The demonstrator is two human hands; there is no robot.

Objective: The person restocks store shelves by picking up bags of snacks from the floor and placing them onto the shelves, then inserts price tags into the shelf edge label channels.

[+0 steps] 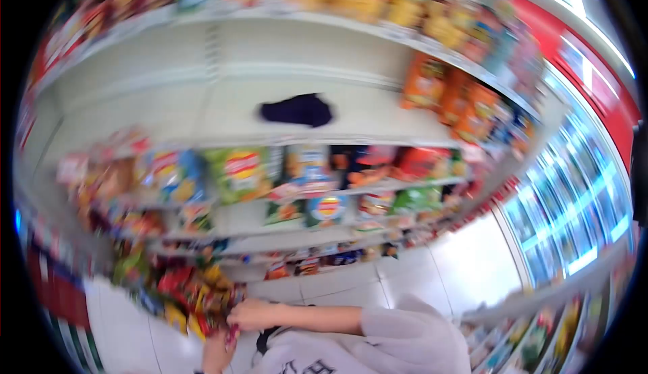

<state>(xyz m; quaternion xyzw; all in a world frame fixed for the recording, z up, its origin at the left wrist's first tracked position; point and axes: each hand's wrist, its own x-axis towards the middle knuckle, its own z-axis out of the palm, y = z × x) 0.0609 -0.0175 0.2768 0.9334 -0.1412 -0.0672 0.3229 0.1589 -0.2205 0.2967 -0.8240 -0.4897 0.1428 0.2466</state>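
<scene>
At the lower left, my right hand is closed at the edge of a pile of snack bags in red, yellow and brown packaging. Just below it is my left hand, its fingers closed around a small pink-and-red packet. The two hands are close together, almost touching. Blur and the fingers hide what, if anything, my right hand grips. The pile is low, in front of the bottom shelves, and what supports it cannot be made out.
A dark cloth lies on the wide white shelf. Orange snack bags stand at that shelf's right end. Chip bags fill the shelves below. Glass-door coolers are at the right, beyond the tiled floor.
</scene>
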